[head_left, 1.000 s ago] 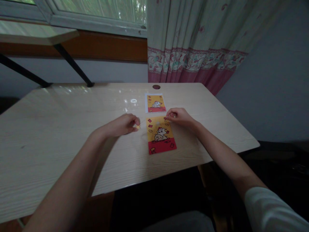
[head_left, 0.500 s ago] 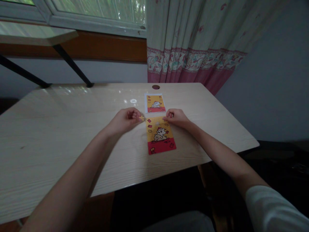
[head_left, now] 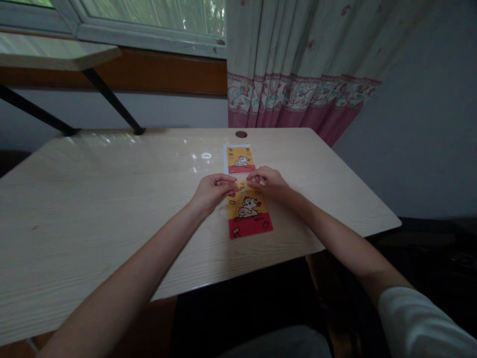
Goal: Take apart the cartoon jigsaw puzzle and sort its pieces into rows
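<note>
Lying flat on the desk [head_left: 112, 204], a yellow-and-red picture board [head_left: 249, 219] is being overlapped at its far end by two bare hands. A small yellow piece [head_left: 241, 184] is apparently being pinched above that end by the left hand [head_left: 213, 191], its thumb and fingertips being held nearly together. At the right hand [head_left: 271, 182], thumb and fingertips are being held close as well, beside the piece; whether it is being gripped there cannot be told. The piece is being judged light, thin and fairly stiff, like card, with corners easily bent, so a hold by its edges is being favoured. The board is being judged light too, liable to slide, and best taken by its sides.

Just beyond, a similar drawing is being displayed by a smaller card [head_left: 240, 158]. The pale, wood-grained surface is being dimly lit by a window [head_left: 156, 20], which is being partly covered by a flowered curtain [head_left: 290, 64]; at left, a shelf [head_left: 55, 52] is being carried on black struts [head_left: 114, 101].
</note>
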`<move>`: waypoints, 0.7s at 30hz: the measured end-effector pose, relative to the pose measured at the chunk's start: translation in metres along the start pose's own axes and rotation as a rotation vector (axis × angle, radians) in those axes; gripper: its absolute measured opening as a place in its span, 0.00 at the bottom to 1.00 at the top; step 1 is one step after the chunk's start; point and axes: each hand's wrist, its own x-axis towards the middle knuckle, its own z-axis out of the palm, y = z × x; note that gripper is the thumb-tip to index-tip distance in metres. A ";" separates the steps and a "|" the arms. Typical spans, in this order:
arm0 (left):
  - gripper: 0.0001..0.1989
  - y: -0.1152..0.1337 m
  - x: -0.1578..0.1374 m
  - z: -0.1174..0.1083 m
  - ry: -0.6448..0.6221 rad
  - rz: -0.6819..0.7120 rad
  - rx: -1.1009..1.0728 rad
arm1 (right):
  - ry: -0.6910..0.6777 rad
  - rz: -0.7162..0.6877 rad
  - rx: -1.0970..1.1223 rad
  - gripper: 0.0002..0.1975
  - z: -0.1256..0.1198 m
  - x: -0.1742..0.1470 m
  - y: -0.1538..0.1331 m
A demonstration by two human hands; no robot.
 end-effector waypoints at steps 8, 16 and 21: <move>0.12 -0.002 -0.001 0.003 -0.023 0.027 0.034 | 0.030 -0.199 -0.011 0.10 -0.002 -0.004 -0.016; 0.08 0.002 0.001 -0.011 -0.112 0.360 0.680 | -0.052 -0.170 -0.013 0.09 -0.005 -0.005 -0.001; 0.13 0.012 -0.001 -0.024 -0.277 0.737 1.208 | -0.149 -0.118 -0.043 0.09 -0.001 -0.004 0.008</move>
